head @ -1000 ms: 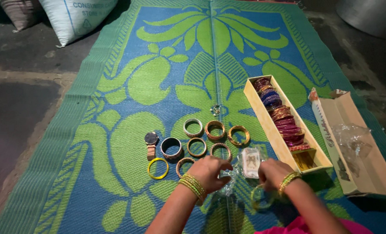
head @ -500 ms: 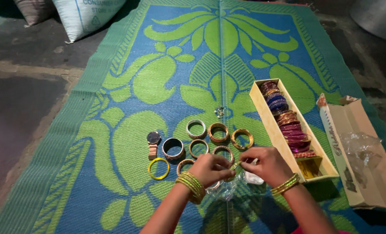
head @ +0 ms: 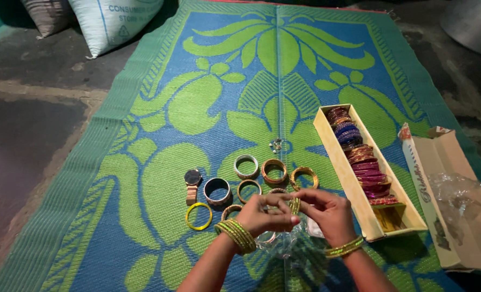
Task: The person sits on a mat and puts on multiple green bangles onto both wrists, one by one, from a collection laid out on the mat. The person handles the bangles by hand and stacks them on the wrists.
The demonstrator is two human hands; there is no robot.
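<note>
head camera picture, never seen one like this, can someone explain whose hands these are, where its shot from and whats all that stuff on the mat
The picture comes from a camera worn on a person's head, looking down, so the two bare arms reaching in from the bottom are that person's own. The left hand and right hand, each with bangles on the wrist, meet over the green and blue woven floor mat and together pinch a small stack of gold bangles.

Under the hands lies crinkled clear plastic wrapping. To the left are loose bangles laid flat, among them a plain yellow bangle, and a rose-gold wristwatch. To the right stands a long open cream cardboard box filled with a row of coloured bangles, with its brown cardboard lid beside it.
</note>
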